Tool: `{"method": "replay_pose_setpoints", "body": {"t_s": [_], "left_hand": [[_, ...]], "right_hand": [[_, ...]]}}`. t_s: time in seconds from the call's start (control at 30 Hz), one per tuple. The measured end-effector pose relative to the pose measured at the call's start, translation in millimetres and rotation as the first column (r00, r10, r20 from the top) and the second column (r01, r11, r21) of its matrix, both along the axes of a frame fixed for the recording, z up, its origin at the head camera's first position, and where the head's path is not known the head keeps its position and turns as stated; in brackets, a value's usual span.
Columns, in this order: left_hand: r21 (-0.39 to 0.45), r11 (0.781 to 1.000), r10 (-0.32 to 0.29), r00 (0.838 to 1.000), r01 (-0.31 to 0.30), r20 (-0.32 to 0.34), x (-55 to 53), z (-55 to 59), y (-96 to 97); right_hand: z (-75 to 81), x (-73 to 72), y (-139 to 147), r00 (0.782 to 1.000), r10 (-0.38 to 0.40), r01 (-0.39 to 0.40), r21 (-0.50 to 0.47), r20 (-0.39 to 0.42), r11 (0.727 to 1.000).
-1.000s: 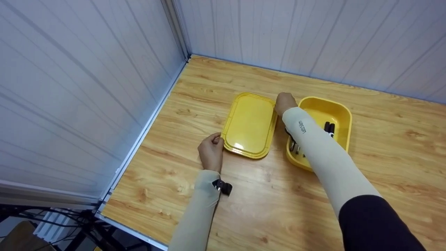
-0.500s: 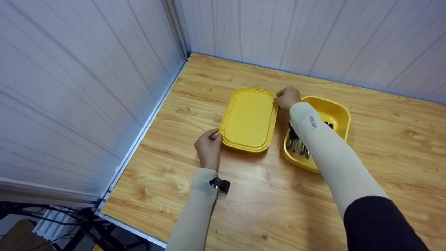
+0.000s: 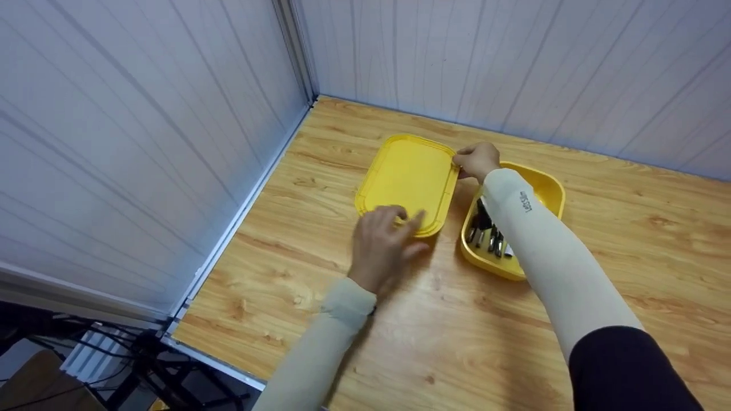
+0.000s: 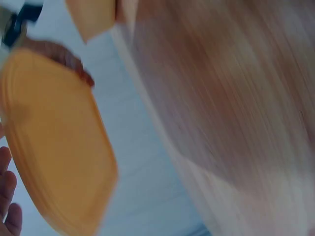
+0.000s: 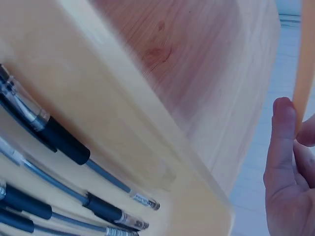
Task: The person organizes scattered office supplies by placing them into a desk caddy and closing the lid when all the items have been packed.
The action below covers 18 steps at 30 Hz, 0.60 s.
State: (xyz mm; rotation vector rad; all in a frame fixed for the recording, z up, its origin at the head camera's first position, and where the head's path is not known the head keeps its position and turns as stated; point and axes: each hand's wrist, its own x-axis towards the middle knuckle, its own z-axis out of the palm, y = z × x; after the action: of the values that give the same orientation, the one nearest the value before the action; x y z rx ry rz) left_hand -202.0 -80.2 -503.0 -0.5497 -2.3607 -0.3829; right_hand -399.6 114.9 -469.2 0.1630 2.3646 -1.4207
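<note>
My right hand (image 3: 480, 161) pinches the right edge of a yellow lid (image 3: 408, 177), thumb and fingers on either side of its rim in the right wrist view. The lid is held up off the table, its underside showing in the left wrist view. Blurred by motion, my left hand (image 3: 381, 245) is at the lid's near edge with fingers spread, holding nothing. Just right of the lid stands a yellow box (image 3: 549, 185) without a cover. Several black-gripped clear pens (image 5: 64, 142) lie in it, partly hidden by my right sleeve in the head view.
The box and hands are over a wood-grain table (image 3: 445, 342). White panel walls (image 3: 468, 57) stand at its back and left edges. Beyond the left front corner are dark metal legs and cables (image 3: 143, 348).
The lid has risen from the table. My left hand has let go of its near left corner and shifted right, fingers spreading. My right hand still grips the right edge.
</note>
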Motion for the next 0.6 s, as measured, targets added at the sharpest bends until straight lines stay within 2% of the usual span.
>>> {"method": "replay_pose_setpoints", "body": {"t_s": [0.07, 0.13, 0.27, 0.33, 0.37, 0.43, 0.47, 0.53, 0.6], "left_hand": [[-0.113, 0.992, -0.048, 0.999, 0.047, -0.012, -1.7, -3.4, 10.4], [-0.184, 0.98, -0.077, 0.996, 0.07, -0.032, -4.5, -7.4, 15.9], [-0.259, 0.963, -0.115, 0.985, 0.079, -0.129, -12.3, -8.1, 16.6], [-0.275, 0.958, -0.135, 0.976, 0.084, -0.171, -15.8, -2.2, 15.2], [-0.274, 0.958, -0.142, 0.971, 0.086, -0.191, -17.4, 1.5, 14.4], [-0.261, 0.962, -0.143, 0.965, 0.084, -0.219, -19.4, 10.4, 13.9], [-0.254, 0.964, -0.137, 0.963, 0.076, -0.232, -19.5, 15.7, 14.4], [-0.24, 0.969, -0.123, 0.96, 0.061, -0.253, -18.0, 26.8, 17.2], [-0.239, 0.97, -0.111, 0.954, 0.043, -0.277, -14.4, 37.0, 23.3]], "right_hand": [[1.0, -1.0, 2, 1.0, 0.003, -0.003, -0.003, 0.0, 1.0], [1.9, -1.3, 4, 1.0, 0.016, -0.016, -0.018, 0.002, 1.0], [16.3, 9.7, 4, 1.0, 0.001, 0.002, -0.14, 0.024, 0.99], [24.4, 15.3, 5, 0.998, -0.022, 0.035, -0.249, 0.054, 0.968], [28.2, 17.3, 5, 0.997, -0.035, 0.057, -0.319, 0.076, 0.946], [26.0, 13.3, 7, 0.989, -0.05, 0.108, -0.461, 0.136, 0.881], [22.4, 8.4, 7, 0.983, -0.052, 0.139, -0.53, 0.175, 0.837], [15.2, -0.3, 8, 0.973, -0.013, 0.166, -0.663, 0.23, 0.73], [5.3, -6.2, 8, 0.965, 0.086, 0.136, -0.753, 0.248, 0.644]]}}
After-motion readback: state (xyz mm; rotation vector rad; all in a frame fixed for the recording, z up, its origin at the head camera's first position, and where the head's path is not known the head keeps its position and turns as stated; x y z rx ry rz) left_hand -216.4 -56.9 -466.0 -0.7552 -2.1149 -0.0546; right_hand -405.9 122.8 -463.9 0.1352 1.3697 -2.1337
